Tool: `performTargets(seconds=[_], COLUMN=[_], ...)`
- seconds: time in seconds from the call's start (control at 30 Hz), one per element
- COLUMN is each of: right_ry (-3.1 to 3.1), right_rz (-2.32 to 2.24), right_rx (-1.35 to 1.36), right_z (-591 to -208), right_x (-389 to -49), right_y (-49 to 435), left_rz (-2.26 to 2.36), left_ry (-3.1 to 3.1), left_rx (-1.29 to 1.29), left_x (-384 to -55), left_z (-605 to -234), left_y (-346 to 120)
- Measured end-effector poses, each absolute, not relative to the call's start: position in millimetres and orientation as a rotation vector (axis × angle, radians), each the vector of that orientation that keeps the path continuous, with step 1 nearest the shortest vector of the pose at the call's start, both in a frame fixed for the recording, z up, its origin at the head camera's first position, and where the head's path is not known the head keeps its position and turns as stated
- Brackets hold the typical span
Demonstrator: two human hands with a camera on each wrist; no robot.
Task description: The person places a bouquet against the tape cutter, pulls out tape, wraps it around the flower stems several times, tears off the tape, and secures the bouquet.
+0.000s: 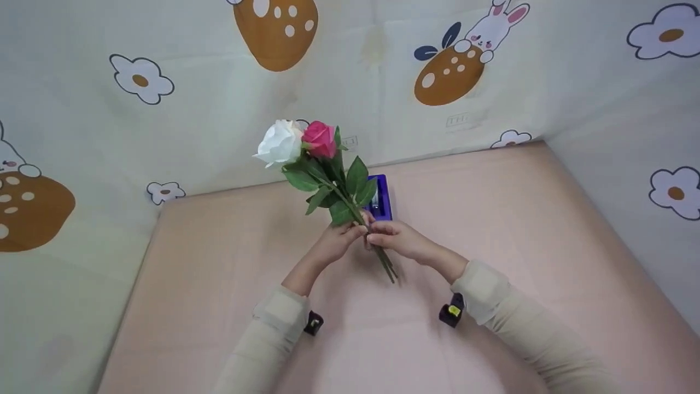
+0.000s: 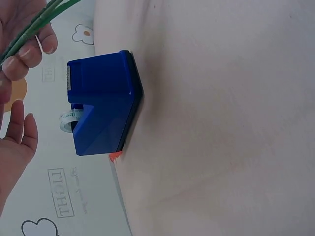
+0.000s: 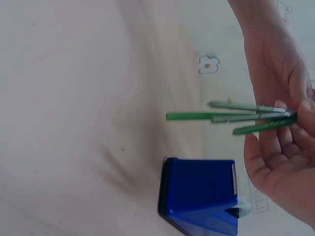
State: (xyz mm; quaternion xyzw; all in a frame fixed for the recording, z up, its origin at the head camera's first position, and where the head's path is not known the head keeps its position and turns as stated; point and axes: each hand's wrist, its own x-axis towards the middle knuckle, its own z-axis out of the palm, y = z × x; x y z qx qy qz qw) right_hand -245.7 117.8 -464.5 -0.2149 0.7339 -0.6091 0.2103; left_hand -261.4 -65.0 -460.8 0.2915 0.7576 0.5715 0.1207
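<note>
Both hands meet on a small bunch of roses, with a white rose and a pink rose tilted up to the left above green leaves. The left hand holds the stems from the left, thumb in front. Against it, the right hand pinches the stems from the right. Cut stem ends stick out below the fingers, and a pale shiny patch shows on them in the right wrist view. Just behind the hands stands a blue tape dispenser, its roll of pale tape showing.
A pinkish cloth-covered table lies under the hands. Behind and beside it hangs a pale printed sheet with flowers and rabbits. Black wrist cameras hang below the left cuff and the right cuff. A small orange-red bit shows by the dispenser.
</note>
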Motion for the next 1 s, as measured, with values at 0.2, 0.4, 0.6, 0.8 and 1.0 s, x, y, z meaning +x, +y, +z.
performTargets(seconds=[0.2,0.4,0.6,0.8,1.0], right_ry=[1.777,2.042,2.406,3.095,3.502], right_rz=[-1.727,-1.711,-1.807,-1.617,-1.392], right_rx=[-0.639,-0.646,-0.544,-0.492,-0.300], right_z=[-466.7,-461.9,-453.3,-456.0,-471.6], right_x=[-252.0,-248.9,-252.1,-262.3,-263.8], right_y=[126.9,129.7,167.1,238.6,296.8], left_rz=[1.641,1.586,1.436,1.071,0.767], left_ry=[2.187,2.306,2.580,3.118,3.208], left_rx=[0.863,0.797,0.644,0.340,-0.047], left_x=[-259.6,-263.2,-268.3,-281.2,-288.1], left_z=[-457.1,-453.5,-457.0,-464.0,-464.7], left_y=[-63.6,-64.2,-88.2,-138.1,-180.3])
